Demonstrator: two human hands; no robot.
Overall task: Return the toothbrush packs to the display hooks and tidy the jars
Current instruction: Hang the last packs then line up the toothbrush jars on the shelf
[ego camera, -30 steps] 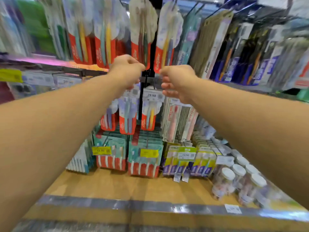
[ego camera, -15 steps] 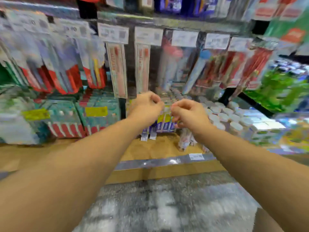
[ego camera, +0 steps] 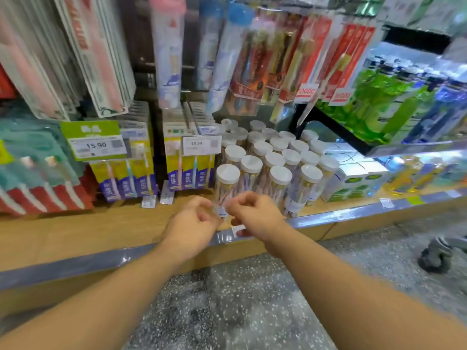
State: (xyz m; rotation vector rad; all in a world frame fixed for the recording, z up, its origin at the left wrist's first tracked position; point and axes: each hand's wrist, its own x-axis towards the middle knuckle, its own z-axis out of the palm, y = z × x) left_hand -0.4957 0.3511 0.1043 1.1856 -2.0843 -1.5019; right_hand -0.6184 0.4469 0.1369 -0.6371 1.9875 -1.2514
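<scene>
Reaching low toward the wooden shelf (ego camera: 75, 238), both hands met at the foot of the front jar (ego camera: 225, 190), a clear tube with a white lid standing at the near left corner of the jar cluster (ego camera: 275, 152). Left hand (ego camera: 194, 221) sat just left of that jar's base, fingers curled, fingertips close against the lower wall; could not tell whether gripped or merely touched, given the blur. Right hand (ego camera: 255, 215) sat just right of the same base, fingers likewise curled inward, thumb and forefinger drawn together near the jar's bottom label; hold not plainly shown either. Stood upright, that jar, between the two hands and just behind them, close to the shelf's front edge strip (ego camera: 328, 218). Crowded behind and to the right, the other white-lidded jars in rough rows, touching one another. Hung above and left of the hands, toothbrush packs (ego camera: 187, 173) in yellow and purple on hooks, with price tags (ego camera: 97, 146) reading 15.90 in front. Dangled higher up, long packs (ego camera: 255, 61) in red and brown, well apart from both hands. Lay below, speckled floor (ego camera: 240, 299) under both forearms.
</scene>
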